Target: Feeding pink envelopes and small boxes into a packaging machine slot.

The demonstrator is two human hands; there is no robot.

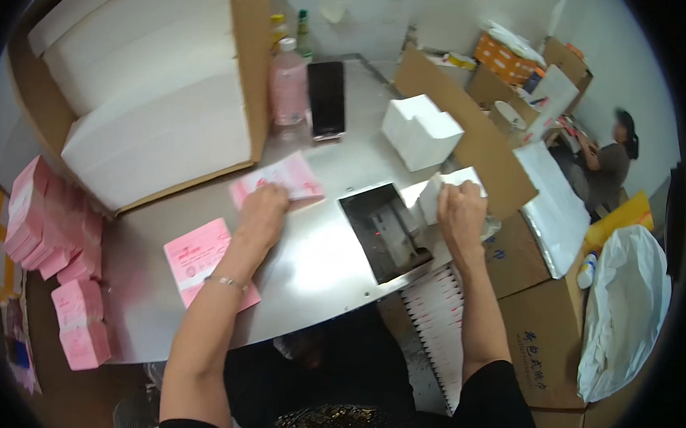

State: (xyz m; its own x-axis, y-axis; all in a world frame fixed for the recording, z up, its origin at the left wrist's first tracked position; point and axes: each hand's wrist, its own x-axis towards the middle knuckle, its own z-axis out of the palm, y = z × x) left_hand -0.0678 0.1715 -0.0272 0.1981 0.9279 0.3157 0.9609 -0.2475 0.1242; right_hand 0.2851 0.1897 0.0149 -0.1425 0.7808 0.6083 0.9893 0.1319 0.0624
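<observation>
Stainless steel tabletop (318, 259) runs under both your hands, with a rectangular slot (387, 231) sunk into it near the front edge. Your left hand (263, 214) lies palm down with fingers curled over the near edge of a pink printed packet (283, 179), pinning it flat to the metal. Your right hand (461, 213) is closed around a small stack of white sheets (443, 189), just beside the slot's right end. A second pink packet (199, 257) lies under your left forearm. Beyond the hands stand a white block of sheets (421, 130), a dark phone (326, 98) and a pink-tinted bottle (289, 85). Far left, stacks of pink packets (52, 224) sit beside a large cardboard box of white stacks (150, 83). Another person (609, 160) works at the far right.
</observation>
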